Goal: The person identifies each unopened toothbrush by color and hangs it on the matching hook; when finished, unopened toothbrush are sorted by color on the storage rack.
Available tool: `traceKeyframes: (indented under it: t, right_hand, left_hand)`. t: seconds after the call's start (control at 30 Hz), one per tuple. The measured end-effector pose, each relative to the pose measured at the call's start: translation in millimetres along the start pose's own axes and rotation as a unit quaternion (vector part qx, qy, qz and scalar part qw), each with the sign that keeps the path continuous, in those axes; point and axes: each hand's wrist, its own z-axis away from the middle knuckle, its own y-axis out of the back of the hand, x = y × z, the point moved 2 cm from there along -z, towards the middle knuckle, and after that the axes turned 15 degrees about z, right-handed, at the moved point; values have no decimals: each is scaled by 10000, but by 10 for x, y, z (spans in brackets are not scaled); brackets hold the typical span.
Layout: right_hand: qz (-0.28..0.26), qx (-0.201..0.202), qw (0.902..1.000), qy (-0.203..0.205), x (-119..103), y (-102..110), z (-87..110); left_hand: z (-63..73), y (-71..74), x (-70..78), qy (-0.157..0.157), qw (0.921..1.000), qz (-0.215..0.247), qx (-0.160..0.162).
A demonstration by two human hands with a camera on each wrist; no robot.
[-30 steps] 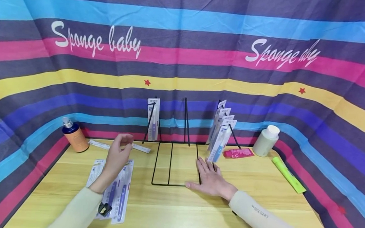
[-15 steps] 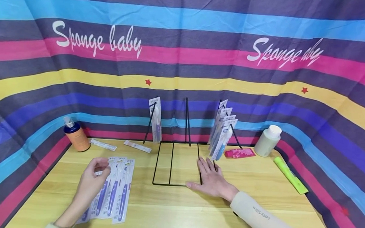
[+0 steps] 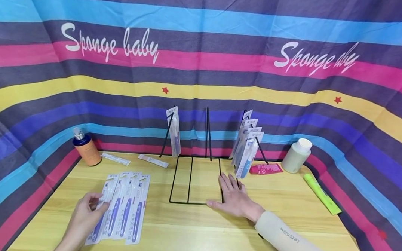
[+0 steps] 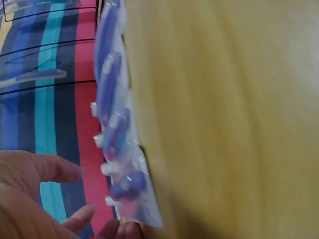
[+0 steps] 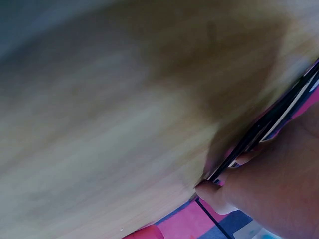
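Several purple toothbrushes in clear blister packs [image 3: 124,215] lie side by side on the table at the left. My left hand [image 3: 82,215] is at the leftmost toothbrush pack [image 3: 96,229], its thumb and fingers apart over the pack's edge. In the left wrist view the fingers [image 4: 65,172] are spread beside the ends of the packs. My right hand [image 3: 233,198] rests with spread fingers on the right side of the black wire rack [image 3: 189,185]. From the rack's left hook hangs a purple toothbrush pack [image 3: 175,137]; blue toothbrush packs [image 3: 248,157] hang on the right hook.
Behind the left packs lie two slim packets, one a white packet [image 3: 153,161], beside an orange pump bottle [image 3: 88,150]. To the right are a pink tube [image 3: 266,168], a pale bottle [image 3: 296,156] and a green tube [image 3: 322,194]. A striped curtain [image 3: 203,73] backs the table.
My left hand has come away from the rack side, back and down to the leftmost toothbrush pack. The pack on the left hook has swung slightly. My right hand stays on the rack.
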Motion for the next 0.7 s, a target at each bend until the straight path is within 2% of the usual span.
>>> traceKeyframes:
  t: [0.1, 0.17, 0.27, 0.37, 0.47, 0.7]
  right_hand:
    - [42, 11, 10000, 17, -3, -5, 2]
    - [38, 42, 10000, 36, -2, -5, 5]
    - [35, 78, 9999, 58, 1, -9, 11]
    - [-35, 87, 9999, 68, 3, -16, 15]
    - [-29, 33, 10000, 58, 1, -16, 13]
    - [-48, 84, 9999, 32, -5, -2, 23]
  left_hand:
    - [-26, 45, -80, -24, 9982, -592, -47]
    - [-47, 69, -111, 35, 9961, -843, -238]
    - [-80, 96, -127, 188, 9935, -996, -527]
    - [-99, 124, -130, 322, 9928, -911, -702]
    - [-100, 153, -134, 442, 9939, -705, -723]
    - [-107, 214, -158, 874, 9940, 203, -631]
